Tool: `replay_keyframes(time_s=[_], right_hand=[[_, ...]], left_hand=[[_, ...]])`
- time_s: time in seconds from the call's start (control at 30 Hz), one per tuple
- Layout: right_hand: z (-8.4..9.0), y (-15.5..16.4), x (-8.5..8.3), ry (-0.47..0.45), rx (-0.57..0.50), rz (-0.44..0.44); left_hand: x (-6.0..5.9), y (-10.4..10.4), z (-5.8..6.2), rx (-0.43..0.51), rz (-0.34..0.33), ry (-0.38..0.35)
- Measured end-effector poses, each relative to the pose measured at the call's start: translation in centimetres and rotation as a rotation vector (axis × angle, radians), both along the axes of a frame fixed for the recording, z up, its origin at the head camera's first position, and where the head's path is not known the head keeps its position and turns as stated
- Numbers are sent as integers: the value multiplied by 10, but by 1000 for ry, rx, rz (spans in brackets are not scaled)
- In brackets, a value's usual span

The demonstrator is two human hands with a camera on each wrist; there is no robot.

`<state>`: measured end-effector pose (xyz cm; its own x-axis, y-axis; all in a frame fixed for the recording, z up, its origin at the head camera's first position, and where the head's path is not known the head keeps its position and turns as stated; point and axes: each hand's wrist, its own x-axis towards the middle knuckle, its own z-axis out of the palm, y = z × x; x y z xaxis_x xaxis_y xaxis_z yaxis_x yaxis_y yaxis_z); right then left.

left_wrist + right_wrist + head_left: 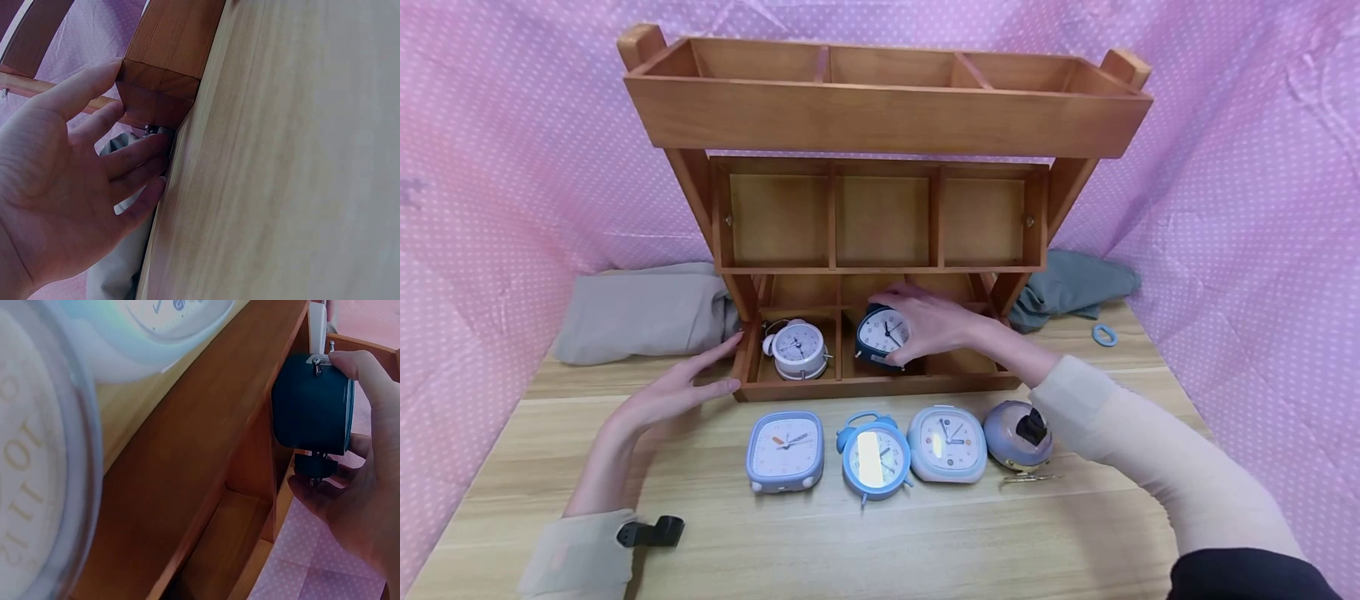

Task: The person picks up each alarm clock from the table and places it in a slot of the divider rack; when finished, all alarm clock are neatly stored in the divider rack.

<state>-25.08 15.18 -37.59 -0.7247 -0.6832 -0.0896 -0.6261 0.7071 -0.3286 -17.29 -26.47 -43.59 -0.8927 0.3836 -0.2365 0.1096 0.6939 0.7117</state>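
Note:
My right hand [934,322] grips a dark teal alarm clock [882,331] in the bottom row's middle compartment. Seen from the right wrist, the thumb lies at one end of the teal clock [309,403] and the fingers curl by its bell end. A white twin-bell alarm clock [800,348] stands in the compartment to the left. My left hand [673,393] has its fingers extended at the left front corner of the wooden shelf rack [880,386]. In the left wrist view, fingertips of the left hand [69,181] touch that wooden corner [156,87].
In front of the rack stand a periwinkle square clock [786,452], a blue twin-bell clock [876,458], a pale blue clock [948,444] and a lilac round clock [1017,435]. Folded grey cloth [640,317], teal cloth [1075,283] and a blue ring [1104,335] lie beside the rack.

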Motion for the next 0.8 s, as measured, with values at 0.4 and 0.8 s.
replay_keyframes(time_s=[0.4, 0.8], right_hand=[[-9, -10, -2, -4, 25, 6], [-13, -16, 2, -4, 78, -57]], left_hand=[[0, 1, -3, 4, -1, 9], [-1, 0, -1, 6, -2, -5]])
